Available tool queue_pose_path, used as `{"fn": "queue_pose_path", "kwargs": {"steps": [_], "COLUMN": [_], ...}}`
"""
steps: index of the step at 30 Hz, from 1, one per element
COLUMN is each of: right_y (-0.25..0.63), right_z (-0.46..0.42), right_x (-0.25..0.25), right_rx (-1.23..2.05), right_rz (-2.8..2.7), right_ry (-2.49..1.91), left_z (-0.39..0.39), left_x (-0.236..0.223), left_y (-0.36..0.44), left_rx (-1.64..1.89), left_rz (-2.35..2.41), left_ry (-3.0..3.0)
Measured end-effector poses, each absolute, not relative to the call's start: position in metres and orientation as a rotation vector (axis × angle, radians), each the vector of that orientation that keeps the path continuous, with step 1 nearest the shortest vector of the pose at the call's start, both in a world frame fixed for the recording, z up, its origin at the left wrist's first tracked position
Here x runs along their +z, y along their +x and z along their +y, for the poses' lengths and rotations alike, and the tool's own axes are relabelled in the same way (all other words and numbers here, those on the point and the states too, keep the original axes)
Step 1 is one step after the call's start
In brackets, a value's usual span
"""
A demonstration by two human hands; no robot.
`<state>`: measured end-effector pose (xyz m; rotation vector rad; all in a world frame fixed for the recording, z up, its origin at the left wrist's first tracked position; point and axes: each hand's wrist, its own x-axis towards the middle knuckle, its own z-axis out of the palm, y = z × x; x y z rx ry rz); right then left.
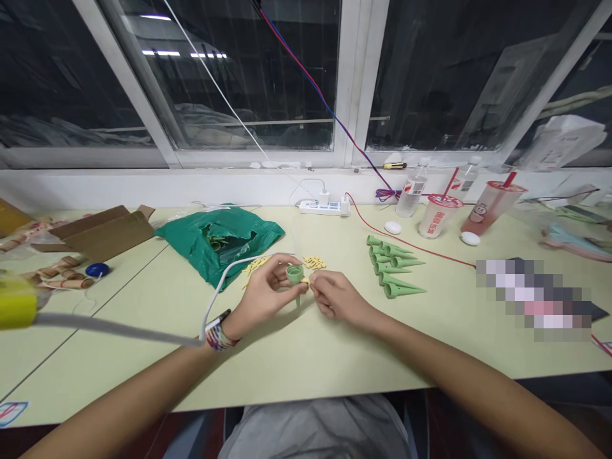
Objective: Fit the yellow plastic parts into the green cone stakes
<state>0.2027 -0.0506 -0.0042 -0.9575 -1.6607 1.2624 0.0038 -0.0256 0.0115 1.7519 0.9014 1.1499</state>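
A pale green desk (pixel 335 357) runs beneath dark windows (pixel 229 76); a green plastic bag (pixel 217 245) holds yellow-green pieces (pixel 217 243). The left hand (pixel 262 296) curls around a green plastic cone (pixel 295 275) above the desk, the right hand (pixel 337 296) pinched closed just beside it.

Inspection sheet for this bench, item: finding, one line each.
Surface: pale green tabletop, a seam visible at left.
Job's things: green plastic cone in hand; row of matching cones lying on the table; small yellow pieces piled beside the hands.
Clutter: green plastic bag, cardboard box, drink cup, plastic bottle.
Hands: left hand grips the cone; right hand pinches at its rim, contents unclear.
Cables: white cable, red wire, power strip.
Surroundings: dark window behind the table.
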Motion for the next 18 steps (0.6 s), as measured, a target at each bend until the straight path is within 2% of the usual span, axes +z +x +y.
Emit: {"fn": "queue_pose_path", "kwargs": {"steps": [3,4,6,9,16,18], "right_y": [0.213,0.216,0.220,0.216,0.199,0.199], "right_z": [-0.048,-0.046,-0.043,-0.041,-0.047,-0.047], "right_x": [-0.004,-0.006,-0.010,-0.016,-0.007,-0.007], "right_rx": [0.539,0.384,0.310,0.631,1.722,1.723], "right_rz": [-2.016,-2.107,-2.199,-2.100,-1.323,-1.335], "right_ry": [-0.952,-0.937,-0.919,-0.918,-0.926,-0.966], "left_z": [-0.023,-0.021,-0.020,-0.019,-0.027,-0.028], "left_x": [0.015,0.014,0.010,0.004,-0.001,0.000], "left_y": [0.003,0.004,0.004,0.005,0.014,0.016], "left_rx": [0.929,0.883,0.831,0.820,1.096,1.151], "left_rz": [0.763,0.715,0.646,0.644,0.845,0.898], "left_ry": [1.548,1.489,1.408,1.399,1.580,1.609]}}
